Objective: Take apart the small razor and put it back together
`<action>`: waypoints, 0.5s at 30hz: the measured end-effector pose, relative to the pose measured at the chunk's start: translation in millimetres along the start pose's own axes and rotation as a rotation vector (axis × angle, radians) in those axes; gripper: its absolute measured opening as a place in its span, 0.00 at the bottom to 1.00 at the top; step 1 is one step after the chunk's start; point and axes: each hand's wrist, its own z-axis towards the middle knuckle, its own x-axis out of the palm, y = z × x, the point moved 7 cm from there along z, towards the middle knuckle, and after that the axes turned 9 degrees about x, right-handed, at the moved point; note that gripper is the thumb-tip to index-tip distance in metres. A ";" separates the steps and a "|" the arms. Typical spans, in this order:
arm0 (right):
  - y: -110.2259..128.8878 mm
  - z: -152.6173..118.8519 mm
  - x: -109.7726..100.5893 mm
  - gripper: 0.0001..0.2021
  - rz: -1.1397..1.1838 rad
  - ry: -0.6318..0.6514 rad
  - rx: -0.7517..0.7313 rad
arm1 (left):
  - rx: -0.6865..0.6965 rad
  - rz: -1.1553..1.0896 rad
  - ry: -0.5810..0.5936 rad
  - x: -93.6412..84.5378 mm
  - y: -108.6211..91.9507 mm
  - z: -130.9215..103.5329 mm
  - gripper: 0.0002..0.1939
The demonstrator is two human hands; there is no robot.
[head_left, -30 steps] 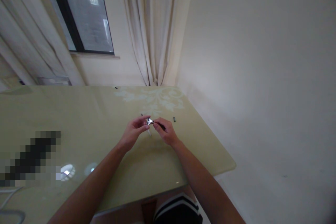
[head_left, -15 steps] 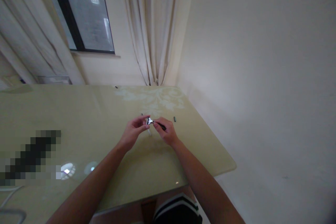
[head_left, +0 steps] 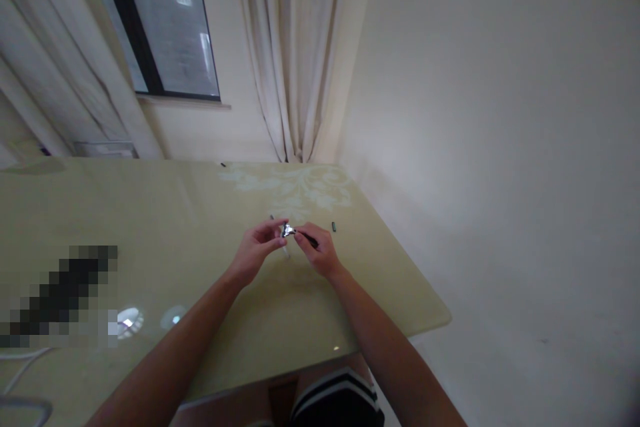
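A razor (head_left: pixel 288 231) with a shiny silver head and a dark handle is held between my two hands, above the table. My right hand (head_left: pixel 319 250) is closed around its handle. At the head end, the thumb and fingertips of my left hand (head_left: pixel 254 251) pinch the razor's edge. Part of a thin, pale, stick-like object (head_left: pixel 286 252) shows below and behind the left fingers; I cannot tell its kind. Just right of my right hand lies a small dark rectangular piece (head_left: pixel 334 227), possibly a blade cartridge.
The pale green glossy table (head_left: pixel 395 293) ends at a rounded right corner, close to the wall. A tiny dark piece (head_left: pixel 223 165) lies by the far edge. At left are a blurred-out dark object (head_left: pixel 63 297) and a white cable (head_left: pixel 25 373).
The silver head of the razor is turned slightly and shows more of its shiny face. Both hands stay almost in place; the view has shifted a little.
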 end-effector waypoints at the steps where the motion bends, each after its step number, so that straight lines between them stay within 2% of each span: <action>1: 0.1 0.0 0.1 0.14 0.002 0.002 -0.006 | 0.003 0.000 -0.005 0.1 -0.8 -0.1 0.24; 15: -3.7 0.2 0.6 0.18 -0.030 0.073 0.005 | -0.035 0.031 -0.029 -0.9 -3.2 -2.9 0.23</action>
